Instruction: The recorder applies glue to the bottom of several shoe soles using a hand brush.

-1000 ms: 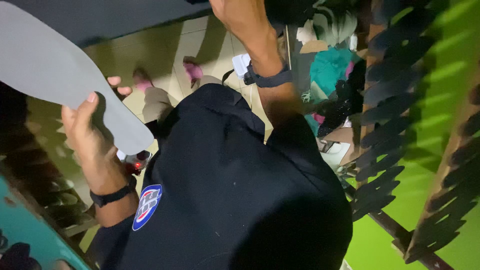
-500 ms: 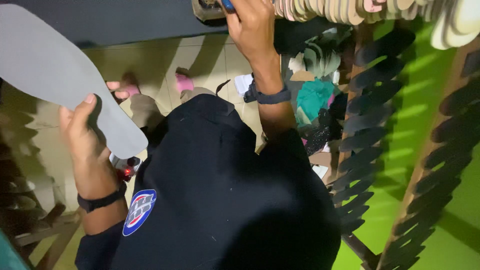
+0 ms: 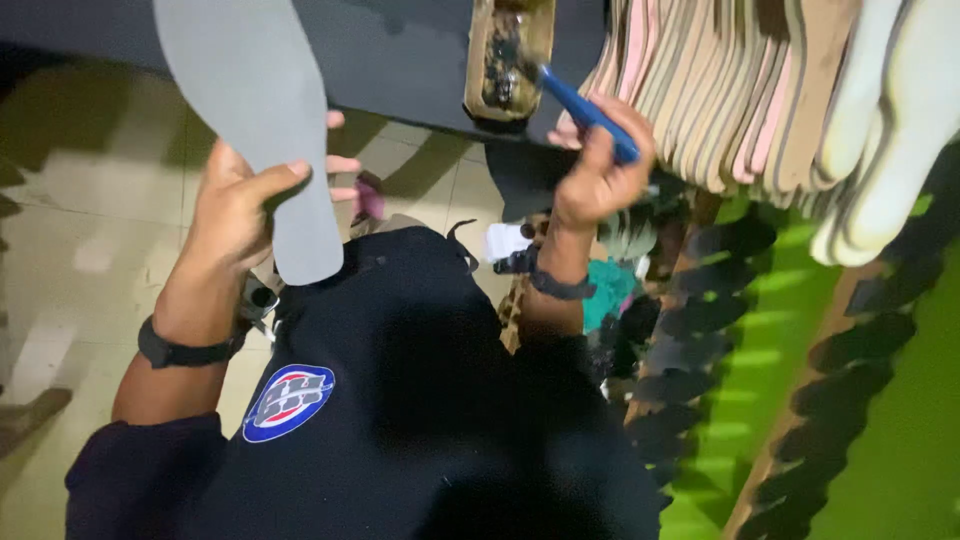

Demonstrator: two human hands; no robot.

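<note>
Tiles of pale cream cover the floor (image 3: 70,200) below a dark bench (image 3: 400,60) edge. Green rack with notched black strips (image 3: 740,330) stands at right, under a row of stacked flat soles (image 3: 720,80). An oval badge (image 3: 288,402), blue, red and white, sits on the dark shirt. Left hand (image 3: 240,205) grips a flat grey foam insole (image 3: 255,110), raised higher than before. Right hand (image 3: 600,170) clasps a blue-handled brush (image 3: 580,110), now dipped in a narrow tin of glue (image 3: 508,55).

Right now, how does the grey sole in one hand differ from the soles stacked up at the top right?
The grey sole is a single flat piece held in the left hand; the stacked soles stand on edge, packed together. It is plain grey; they are tan and pinkish. Its whole outline shows; theirs only edges. Both are thin sole-shaped cutouts.
</note>
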